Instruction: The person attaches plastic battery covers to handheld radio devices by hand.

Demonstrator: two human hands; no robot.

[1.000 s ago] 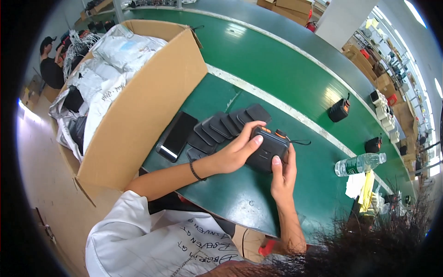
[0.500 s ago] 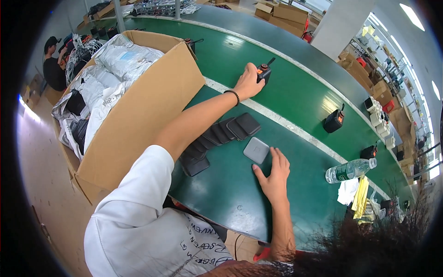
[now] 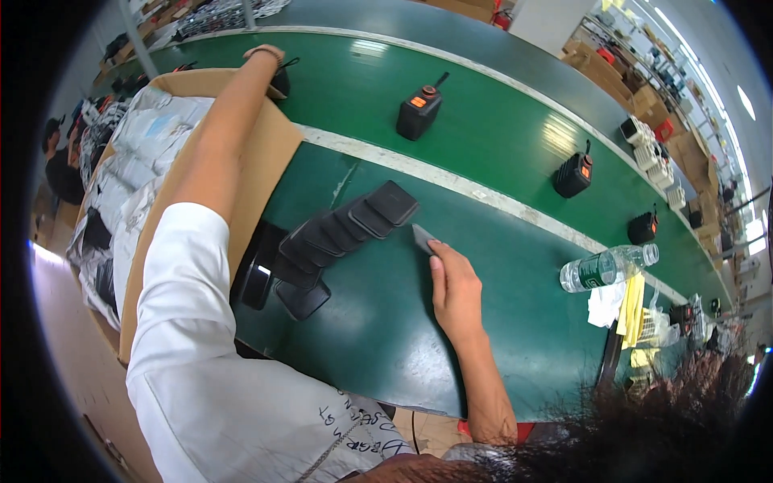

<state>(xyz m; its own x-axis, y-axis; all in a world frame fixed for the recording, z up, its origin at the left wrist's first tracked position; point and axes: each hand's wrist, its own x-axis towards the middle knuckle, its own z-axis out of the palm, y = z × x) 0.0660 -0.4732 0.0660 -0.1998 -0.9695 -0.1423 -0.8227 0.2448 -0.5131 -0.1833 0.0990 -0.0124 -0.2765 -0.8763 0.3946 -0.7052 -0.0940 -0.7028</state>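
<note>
My left arm stretches over the carton's far corner. My left hand (image 3: pixel 255 54) is beside a black box-shaped device (image 3: pixel 280 81) on the green belt, its fingers hidden. Above the near table, my right hand (image 3: pixel 459 294) pinches a thin grey square pad (image 3: pixel 422 238), tilted nearly edge-on, between thumb and fingers. Left of it lies an overlapping row of black flat square pads (image 3: pixel 354 221). A dark glossy flat piece (image 3: pixel 259 270) lies beside the carton. Another black device with an orange label and a short strap (image 3: pixel 419 109) stands upright on the belt.
The open cardboard carton (image 3: pixel 266 153), holding white wrapped bags, stands at left. More black devices (image 3: pixel 573 175) stand along the belt. A clear water bottle (image 3: pixel 604 269) lies at right by yellow strips (image 3: pixel 632 310). Past the carton, a person (image 3: pixel 63 165) is at far left.
My left hand has let go of the orange-labelled device and moved left past the carton. My right hand has picked the grey square pad up off the table and tilted it.
</note>
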